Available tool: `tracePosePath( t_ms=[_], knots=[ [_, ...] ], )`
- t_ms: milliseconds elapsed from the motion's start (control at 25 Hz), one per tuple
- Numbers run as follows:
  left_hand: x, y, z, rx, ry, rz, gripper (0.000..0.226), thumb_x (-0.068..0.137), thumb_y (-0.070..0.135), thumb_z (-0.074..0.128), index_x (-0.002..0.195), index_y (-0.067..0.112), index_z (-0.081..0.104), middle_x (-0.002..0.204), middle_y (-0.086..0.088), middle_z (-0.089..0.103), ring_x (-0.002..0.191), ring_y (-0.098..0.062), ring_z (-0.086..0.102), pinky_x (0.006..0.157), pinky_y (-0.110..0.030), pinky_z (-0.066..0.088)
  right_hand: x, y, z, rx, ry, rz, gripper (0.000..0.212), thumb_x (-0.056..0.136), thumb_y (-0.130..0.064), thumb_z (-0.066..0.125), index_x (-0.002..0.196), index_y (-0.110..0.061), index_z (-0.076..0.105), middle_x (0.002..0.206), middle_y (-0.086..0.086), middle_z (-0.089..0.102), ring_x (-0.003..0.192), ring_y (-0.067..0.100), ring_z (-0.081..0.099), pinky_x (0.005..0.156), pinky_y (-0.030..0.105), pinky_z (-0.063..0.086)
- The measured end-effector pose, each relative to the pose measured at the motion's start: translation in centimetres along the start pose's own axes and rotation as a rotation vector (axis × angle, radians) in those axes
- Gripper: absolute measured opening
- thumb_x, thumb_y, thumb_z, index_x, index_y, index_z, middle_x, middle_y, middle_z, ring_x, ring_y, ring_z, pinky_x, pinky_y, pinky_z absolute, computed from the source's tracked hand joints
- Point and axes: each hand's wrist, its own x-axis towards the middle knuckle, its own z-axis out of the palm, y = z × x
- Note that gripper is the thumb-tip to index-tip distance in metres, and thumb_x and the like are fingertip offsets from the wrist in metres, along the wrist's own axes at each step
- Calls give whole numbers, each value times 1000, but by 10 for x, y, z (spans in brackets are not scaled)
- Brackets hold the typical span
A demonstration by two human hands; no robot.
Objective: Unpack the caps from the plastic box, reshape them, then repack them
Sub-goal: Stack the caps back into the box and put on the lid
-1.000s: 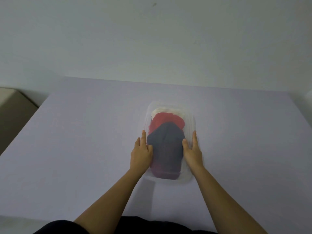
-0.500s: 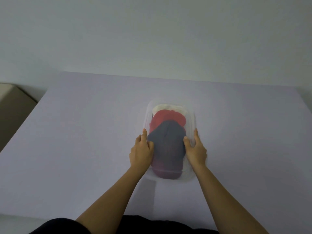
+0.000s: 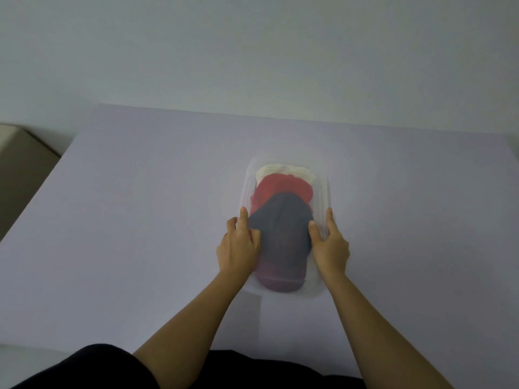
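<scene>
A clear plastic box (image 3: 323,189) stands lengthwise in the middle of the table. Several caps lie overlapped inside it: a cream cap (image 3: 283,168) at the far end, a red cap (image 3: 280,186), a dark navy cap (image 3: 283,228) on top, and a purple cap (image 3: 278,279) at the near end. My left hand (image 3: 237,248) clasps the box's left wall, fingers outside and thumb resting against the navy cap. My right hand (image 3: 330,248) clasps the right wall, thumb inside and fingers outside.
The lilac table (image 3: 140,220) ends at a pale wall behind. A beige piece of furniture (image 3: 19,164) stands beyond the table's left edge. My dark clothing shows at the near edge.
Both hands lay flat along the box's sides a second ago; now the thumbs hook over the walls and the fingers curl tighter. The box has barely moved.
</scene>
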Motion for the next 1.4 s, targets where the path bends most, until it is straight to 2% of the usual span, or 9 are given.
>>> tracePosePath(
  t_ms=[280,560,720,800,920,1040,1160,1280,1400],
  knots=[
    [6,-8,-3,-60,19,25,47,100,33,34,146,21,30,133,-9,53,105,-29,61,88,-39,48,-4,-7,-3,60,-43,5,61,96,-40,44,148,-29,15,140,11,49,126,33,47,102,41,39],
    [12,-6,-7,-43,-9,9,45,99,35,34,142,21,36,131,-8,53,105,-29,60,88,-39,48,-4,-11,-5,6,-24,17,61,95,-41,45,148,-30,17,134,12,55,120,33,52,98,38,41],
    [25,-5,-13,11,59,48,27,100,33,33,103,16,53,99,-6,63,79,-26,62,69,-32,48,-6,-12,-6,8,-9,10,61,94,-41,47,148,-30,20,131,12,57,118,32,54,96,36,43],
    [38,-4,-15,32,71,91,23,99,28,37,87,12,49,101,-8,61,74,-26,60,63,-32,47,-5,-11,-5,20,0,9,61,94,-41,48,147,-29,21,129,12,58,116,32,55,95,37,44],
    [61,0,-20,4,-32,172,16,97,20,43,103,9,53,150,-4,33,110,-29,57,85,-43,51,-4,-9,-4,28,11,7,61,93,-40,49,147,-29,22,129,12,59,116,31,56,95,36,44],
    [88,4,-32,57,-262,275,64,91,11,50,147,16,19,160,0,-9,146,-25,13,110,-47,34,-5,-8,-4,30,16,-9,61,93,-39,50,147,-29,23,130,10,59,116,30,56,95,37,44],
    [110,19,-41,168,-404,310,93,83,6,52,149,13,-14,156,-6,-24,146,-27,-13,118,-52,13,-4,-6,-3,12,10,-19,61,94,-39,49,147,-28,22,134,9,56,119,30,54,98,38,43],
    [122,36,-35,275,-503,337,96,80,11,51,147,11,-18,156,-7,-24,146,-26,-15,117,-51,3,1,-2,-1,12,5,-7,62,93,-41,50,147,-30,23,136,8,54,123,30,51,100,39,41],
    [124,40,-27,336,-538,340,96,78,17,52,148,8,-13,157,-8,-20,146,-25,-15,118,-50,7,6,3,2,-3,13,9,63,91,-43,51,146,-31,24,134,10,56,122,31,51,99,40,41]
  ],
)
